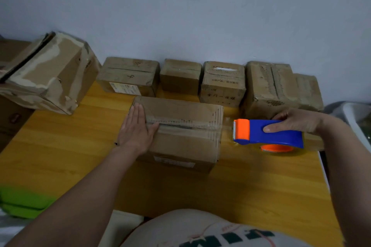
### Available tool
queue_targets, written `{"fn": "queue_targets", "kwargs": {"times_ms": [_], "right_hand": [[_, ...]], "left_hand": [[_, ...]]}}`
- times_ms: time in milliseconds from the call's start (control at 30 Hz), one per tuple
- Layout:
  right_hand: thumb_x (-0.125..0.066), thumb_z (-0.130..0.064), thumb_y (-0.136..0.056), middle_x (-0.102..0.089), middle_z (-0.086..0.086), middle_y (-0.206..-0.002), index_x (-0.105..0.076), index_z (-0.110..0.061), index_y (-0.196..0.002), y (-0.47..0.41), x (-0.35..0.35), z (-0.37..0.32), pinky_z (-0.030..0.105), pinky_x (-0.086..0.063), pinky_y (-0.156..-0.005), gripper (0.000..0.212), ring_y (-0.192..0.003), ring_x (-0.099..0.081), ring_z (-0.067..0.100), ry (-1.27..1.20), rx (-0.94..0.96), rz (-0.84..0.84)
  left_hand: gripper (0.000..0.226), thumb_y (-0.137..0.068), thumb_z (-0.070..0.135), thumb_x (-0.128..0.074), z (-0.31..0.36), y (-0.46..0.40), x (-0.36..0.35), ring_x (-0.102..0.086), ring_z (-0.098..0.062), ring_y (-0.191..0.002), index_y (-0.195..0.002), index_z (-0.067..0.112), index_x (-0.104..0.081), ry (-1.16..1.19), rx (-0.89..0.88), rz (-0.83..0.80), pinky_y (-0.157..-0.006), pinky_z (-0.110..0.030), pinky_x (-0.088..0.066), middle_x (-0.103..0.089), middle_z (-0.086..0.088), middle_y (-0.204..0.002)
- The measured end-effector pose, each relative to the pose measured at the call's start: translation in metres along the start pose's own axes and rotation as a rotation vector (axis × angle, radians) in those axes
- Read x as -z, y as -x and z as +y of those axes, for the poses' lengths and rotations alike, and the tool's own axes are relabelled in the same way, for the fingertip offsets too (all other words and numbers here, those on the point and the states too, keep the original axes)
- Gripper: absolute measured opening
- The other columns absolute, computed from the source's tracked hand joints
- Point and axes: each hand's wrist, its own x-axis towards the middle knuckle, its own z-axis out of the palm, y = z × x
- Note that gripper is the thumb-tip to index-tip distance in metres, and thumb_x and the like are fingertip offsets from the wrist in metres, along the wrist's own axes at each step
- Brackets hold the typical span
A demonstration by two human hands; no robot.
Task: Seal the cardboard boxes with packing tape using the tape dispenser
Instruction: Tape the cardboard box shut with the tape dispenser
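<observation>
A cardboard box (180,132) lies in the middle of the yellow wooden surface (60,146), its top flaps closed along a seam that runs left to right. The left hand (136,130) rests flat on the left end of the box top, fingers straight and together, thumb lying along the seam, its grip wide and holding nothing. The right hand (295,121) holds a blue and orange tape dispenser (269,134) just beside the right end of the box, its grip closed around the blue body with the thumb on the near side. The orange cutter end points toward the box, and a clear strip of tape (227,126) stretches from it to the right edge of the box. Behind, a row of four smaller boxes (180,76) stands against the pale wall (200,6), with a larger box (279,90) to their right. A big worn box (50,74) sits tilted at the far left. A green thing (22,200) shows at the lower left, too blurred to identify
</observation>
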Motion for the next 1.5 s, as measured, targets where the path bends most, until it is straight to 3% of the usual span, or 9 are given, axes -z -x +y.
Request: {"fn": "queue_targets", "kwargs": {"times_ms": [200, 367, 567, 633, 733, 800, 1000, 1367, 1500], "right_hand": [[-0.077, -0.079, -0.019, -0.075, 0.002, -0.083, -0.071, -0.015, -0.097, -0.005, 0.001, 0.002, 0.028, -0.053, -0.064, 0.101, -0.072, -0.072, 0.017, 0.004, -0.032, 0.016], [-0.082, -0.060, -0.055, -0.074, 0.004, -0.072, -0.074, -0.008, -0.087, -0.008, -0.006, 0.007, 0.027, -0.051, -0.061, 0.062, -0.068, -0.069, 0.018, -0.086, 0.015, 0.136], [-0.077, -0.038, -0.072, -0.070, -0.001, -0.061, -0.071, -0.011, -0.074, -0.013, -0.008, 0.008, 0.023, -0.047, -0.055, 0.028, -0.055, -0.064, 0.009, -0.130, 0.015, 0.160], [-0.076, -0.036, -0.074, -0.069, 0.000, -0.061, -0.070, -0.011, -0.073, -0.014, -0.007, 0.009, 0.023, -0.047, -0.054, 0.026, -0.054, -0.064, 0.009, -0.137, 0.016, 0.162], [-0.076, -0.036, -0.074, -0.069, 0.000, -0.062, -0.070, -0.010, -0.074, -0.016, -0.005, 0.009, 0.023, -0.048, -0.055, 0.027, -0.056, -0.065, 0.010, -0.137, 0.028, 0.149], [-0.075, -0.035, -0.076, -0.069, -0.002, -0.060, -0.069, -0.012, -0.071, -0.018, -0.004, 0.010, 0.023, -0.046, -0.055, 0.024, -0.054, -0.064, 0.008, -0.135, 0.035, 0.138], [-0.076, -0.041, -0.070, -0.071, 0.000, -0.067, -0.070, -0.012, -0.079, -0.023, -0.006, 0.014, 0.025, -0.048, -0.060, 0.031, -0.065, -0.067, 0.014, -0.167, 0.002, 0.114], [-0.075, -0.036, -0.074, -0.075, 0.009, -0.092, -0.072, -0.007, -0.099, -0.026, 0.002, 0.029, 0.030, -0.056, -0.075, 0.038, -0.086, -0.070, 0.024, -0.179, -0.032, 0.091], [-0.081, -0.056, -0.058, -0.075, 0.005, -0.086, -0.072, -0.011, -0.096, -0.024, 0.008, 0.020, 0.030, -0.056, -0.071, 0.060, -0.081, -0.071, 0.021, -0.099, -0.053, 0.059]], "left_hand": [[0.078, -0.098, 0.058, -0.010, 0.001, -0.002, -0.002, 0.021, -0.015, -0.146, -0.150, 0.009, 0.019, -0.006, 0.011, 0.029, -0.121, -0.032, 0.007, 0.025, -0.004, -0.159], [0.075, -0.098, 0.057, -0.016, 0.009, -0.002, -0.004, 0.009, -0.018, -0.149, -0.154, 0.011, 0.004, 0.058, 0.025, 0.163, -0.122, -0.036, 0.001, 0.010, -0.005, -0.162], [0.076, -0.095, 0.060, -0.015, 0.011, 0.002, -0.003, -0.001, -0.025, -0.149, -0.154, 0.013, -0.013, 0.095, -0.006, 0.264, -0.121, -0.046, -0.002, -0.005, -0.010, -0.162], [0.084, -0.091, 0.069, -0.015, 0.020, 0.005, -0.001, 0.002, -0.026, -0.149, -0.154, 0.013, -0.011, 0.078, -0.178, 0.303, -0.121, -0.047, -0.003, -0.004, -0.011, -0.162], [0.107, -0.075, 0.089, -0.021, 0.051, 0.005, -0.003, 0.018, -0.023, -0.147, -0.154, 0.019, -0.002, -0.035, -0.684, 0.122, -0.120, -0.050, 0.002, 0.016, -0.001, -0.160], [0.108, -0.073, 0.091, -0.019, 0.078, -0.004, 0.004, 0.025, -0.025, -0.145, -0.154, 0.024, 0.005, -0.128, -0.785, 0.055, -0.118, -0.053, 0.009, 0.025, 0.002, -0.157], [0.067, -0.100, 0.054, -0.017, 0.146, -0.012, -0.006, 0.024, -0.023, -0.145, -0.152, 0.025, 0.015, -0.068, -0.641, 0.019, -0.117, -0.054, 0.011, 0.022, 0.001, -0.160], [0.069, -0.100, 0.052, -0.018, 0.155, -0.015, -0.023, 0.027, -0.020, -0.144, -0.152, 0.022, 0.016, -0.027, -0.563, 0.038, -0.117, -0.051, 0.015, 0.024, -0.001, -0.159], [0.071, -0.099, 0.054, -0.018, 0.159, -0.016, -0.022, 0.027, -0.020, -0.144, -0.152, 0.021, 0.017, -0.044, -0.566, 0.028, -0.117, -0.050, 0.016, 0.025, -0.001, -0.159]]}}
